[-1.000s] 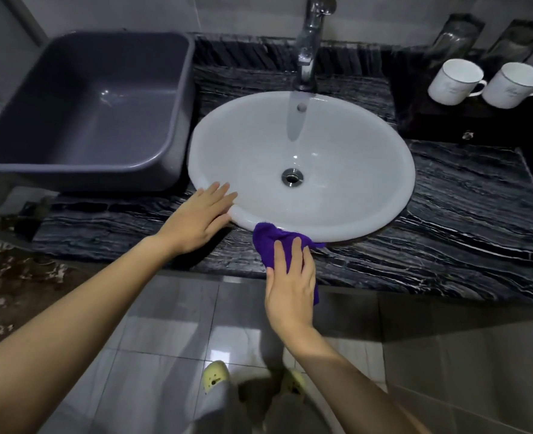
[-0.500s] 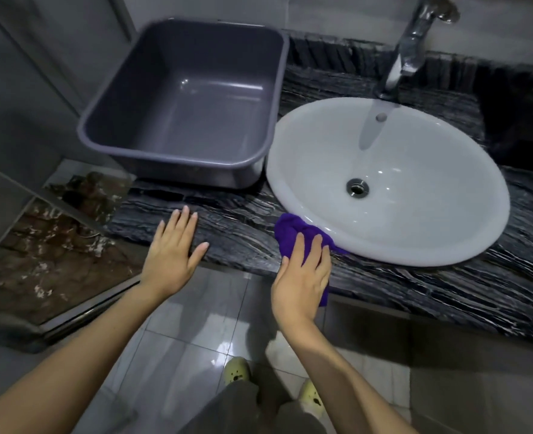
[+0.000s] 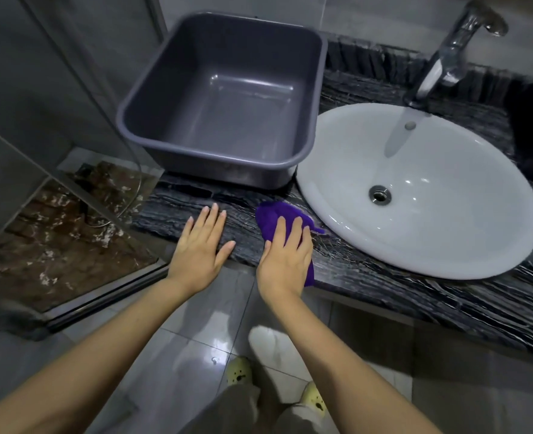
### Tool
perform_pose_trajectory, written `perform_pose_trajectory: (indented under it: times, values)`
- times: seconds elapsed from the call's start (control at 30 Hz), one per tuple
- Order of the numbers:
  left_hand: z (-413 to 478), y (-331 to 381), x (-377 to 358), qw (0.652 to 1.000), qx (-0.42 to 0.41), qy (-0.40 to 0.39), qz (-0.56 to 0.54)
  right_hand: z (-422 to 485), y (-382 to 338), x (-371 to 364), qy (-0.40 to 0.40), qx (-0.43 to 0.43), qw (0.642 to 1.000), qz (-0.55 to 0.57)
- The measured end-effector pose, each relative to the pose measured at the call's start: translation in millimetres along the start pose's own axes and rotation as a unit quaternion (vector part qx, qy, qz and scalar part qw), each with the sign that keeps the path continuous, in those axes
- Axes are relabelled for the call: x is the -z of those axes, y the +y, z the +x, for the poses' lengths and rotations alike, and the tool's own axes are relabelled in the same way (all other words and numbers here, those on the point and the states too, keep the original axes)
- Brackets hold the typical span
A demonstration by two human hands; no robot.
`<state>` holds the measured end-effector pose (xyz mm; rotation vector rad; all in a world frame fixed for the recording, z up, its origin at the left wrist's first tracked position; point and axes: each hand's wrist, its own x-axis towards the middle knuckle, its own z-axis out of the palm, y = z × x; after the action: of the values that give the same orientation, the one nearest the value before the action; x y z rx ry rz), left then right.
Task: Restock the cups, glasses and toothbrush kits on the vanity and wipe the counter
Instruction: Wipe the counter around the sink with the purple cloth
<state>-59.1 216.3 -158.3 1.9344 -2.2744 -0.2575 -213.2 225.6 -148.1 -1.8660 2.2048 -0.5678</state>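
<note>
At the far left, a glass shower screen [image 3: 71, 126] is standing over a brown speckled stone floor [image 3: 55, 239]. Right of it, a dark veined marble counter [image 3: 415, 296] is running off to the right edge. A deep grey rectangular plastic tub [image 3: 227, 98] is sitting on the far left part of that counter, showing nothing inside. Near its front wall, the left hand [image 3: 201, 245] is lying palm down on the counter's near edge, fingers straight and spread a little, holding nothing. Just beside it to the right, the right hand [image 3: 287, 255] is pressing flat on a crumpled purple cloth [image 3: 273, 216], fingers extended and close together over the fabric, with the cloth showing beyond the fingertips and under the palm's right side. The cloth is lying on the counter between the tub and a round white ceramic basin [image 3: 421, 189], its right corner reaching the basin's rim. A chrome tap [image 3: 456, 54] is leaning over the basin from the far side. Below, pale yellow clogs [image 3: 240, 371] are standing on glossy grey floor tiles [image 3: 196, 339].
</note>
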Motion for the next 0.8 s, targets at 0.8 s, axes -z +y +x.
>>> perform_pose_trajectory:
  times: [0.8]
  values:
    - [12,-2,56,0.942,-0.016,0.013,-0.336,29,-17,44,-0.191,0.150,0.935,0.259]
